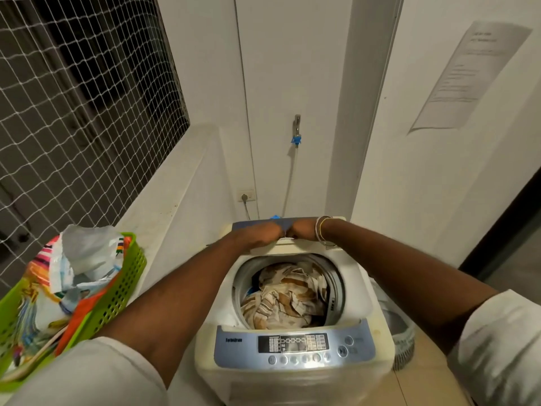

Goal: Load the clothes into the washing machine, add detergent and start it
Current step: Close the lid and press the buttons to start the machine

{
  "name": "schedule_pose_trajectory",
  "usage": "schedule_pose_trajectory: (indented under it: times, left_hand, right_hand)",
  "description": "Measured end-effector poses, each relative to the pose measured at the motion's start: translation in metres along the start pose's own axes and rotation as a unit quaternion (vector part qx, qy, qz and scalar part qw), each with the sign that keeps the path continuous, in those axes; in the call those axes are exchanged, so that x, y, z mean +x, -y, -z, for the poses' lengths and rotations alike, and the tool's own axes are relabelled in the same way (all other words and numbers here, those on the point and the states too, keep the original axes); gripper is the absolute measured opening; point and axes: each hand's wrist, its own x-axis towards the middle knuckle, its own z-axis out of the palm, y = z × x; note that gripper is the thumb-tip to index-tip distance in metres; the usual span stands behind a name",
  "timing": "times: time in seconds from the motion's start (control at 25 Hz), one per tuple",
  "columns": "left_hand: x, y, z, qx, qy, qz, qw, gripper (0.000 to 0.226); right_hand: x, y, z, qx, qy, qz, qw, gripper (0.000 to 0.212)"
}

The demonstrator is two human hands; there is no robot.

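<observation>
A white top-loading washing machine [295, 376] stands below me with its tub uncovered. Brown-and-white patterned clothes [288, 300] fill the drum. The blue-grey lid [251, 224] is folded back at the rear of the machine. My left hand [260, 234] and my right hand [304, 230] meet at the lid's front edge, fingers curled over it. A small pale part shows between them; what it is cannot be told. The control panel [292, 344] with its buttons faces me, untouched.
A green plastic basket [120, 297] on the left ledge holds a colourful open bag [82, 259]. A tap with hose [297, 127] and a wall socket [246, 196] are behind the machine. A grey basket [404, 338] sits on the floor at right. Netting covers the left window.
</observation>
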Motion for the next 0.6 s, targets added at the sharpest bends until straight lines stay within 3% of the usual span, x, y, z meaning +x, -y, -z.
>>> schedule_pose_trajectory:
  times: [0.12, 0.2, 0.4, 0.6]
  left_hand:
    - [-0.001, 0.010, -0.015, -0.004, 0.063, 0.042, 0.997, 0.018]
    - [-0.006, 0.017, -0.027, -0.017, 0.064, 0.061, 0.996, 0.024]
    - [-0.019, 0.032, -0.070, -0.032, 0.126, 0.078, 0.989, 0.033]
    - [-0.021, 0.047, -0.112, -0.026, 0.125, 0.099, 0.987, 0.023]
  right_hand:
    - [-0.009, -0.002, -0.016, 0.065, 0.033, -0.035, 0.997, 0.024]
    - [-0.008, -0.008, -0.030, 0.087, 0.052, -0.059, 0.993, 0.026]
    - [-0.009, -0.017, -0.073, 0.024, 0.100, -0.074, 0.992, 0.029]
    - [-0.013, -0.021, -0.110, -0.073, 0.116, -0.071, 0.988, 0.033]
